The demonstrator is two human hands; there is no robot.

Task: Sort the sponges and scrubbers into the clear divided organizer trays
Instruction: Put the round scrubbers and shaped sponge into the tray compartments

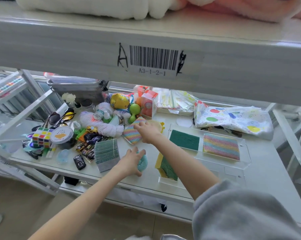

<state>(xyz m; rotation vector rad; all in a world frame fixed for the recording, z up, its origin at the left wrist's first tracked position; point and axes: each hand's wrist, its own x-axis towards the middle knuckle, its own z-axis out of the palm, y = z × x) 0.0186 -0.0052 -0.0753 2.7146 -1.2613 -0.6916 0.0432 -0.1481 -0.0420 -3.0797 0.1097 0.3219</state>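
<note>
My left hand (pixel 131 161) is closed around a teal mesh scrubber (pixel 143 162) lying on the shelf. Farther back, my right hand (pixel 147 131) rests on a rainbow-striped sponge (pixel 133 133) at the edge of the clutter; whether its fingers grip it I cannot tell. A pale yellow round scrubber (pixel 155 123) peeks out behind that hand. The clear divided organizer tray (pixel 245 153) on the right holds a green scouring pad (pixel 184 139) and another rainbow sponge (pixel 221 146). A smaller clear tray (pixel 163 180) in front holds a yellow-and-green sponge (pixel 167 168) on edge.
Left of my hands lies a pile: white yarn (pixel 104 126), toy cars (pixel 87 148), a cube puzzle (pixel 42 136), sunglasses (pixel 61 116), a green striped pack (pixel 106 154). A dotted cloth (pixel 233 118) lies at the back right. The upper shelf beam (pixel 153 59) hangs overhead.
</note>
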